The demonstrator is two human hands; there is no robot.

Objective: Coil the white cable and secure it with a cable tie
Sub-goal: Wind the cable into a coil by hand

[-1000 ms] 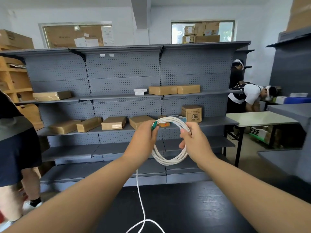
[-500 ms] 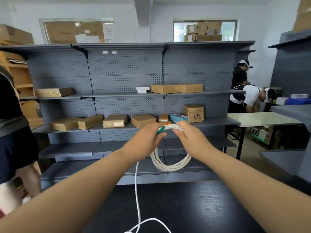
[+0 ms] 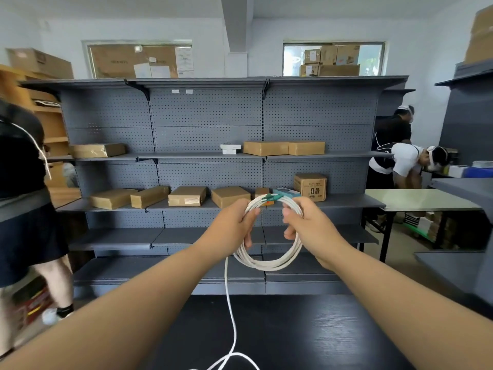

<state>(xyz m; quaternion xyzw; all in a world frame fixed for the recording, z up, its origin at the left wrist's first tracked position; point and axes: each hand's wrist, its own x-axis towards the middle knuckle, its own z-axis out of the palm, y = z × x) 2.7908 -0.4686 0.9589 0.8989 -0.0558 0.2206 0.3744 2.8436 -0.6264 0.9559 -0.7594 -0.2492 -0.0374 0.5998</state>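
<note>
Hands spread apart since half-second back; loops opened wider between them. Grip: left hand (image 3: 234, 222) clasps coil's left side, right hand (image 3: 312, 228) curls round right side, both arms outstretched. Several loops of white cable (image 3: 266, 264) wound, green plug (image 3: 270, 198) at top between hands. Below left hand, loose tail (image 3: 229, 303) drops onto black table (image 3: 306, 332), not yet wound. No cable tie seen; tying remains.

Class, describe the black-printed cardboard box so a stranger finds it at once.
Find the grey pegboard shelving unit, then its most crowded shelf. At the right end stands a cube-shaped brown cardboard box. Unlike the flat plain parcels alongside, it is tall and black-printed.
</note>
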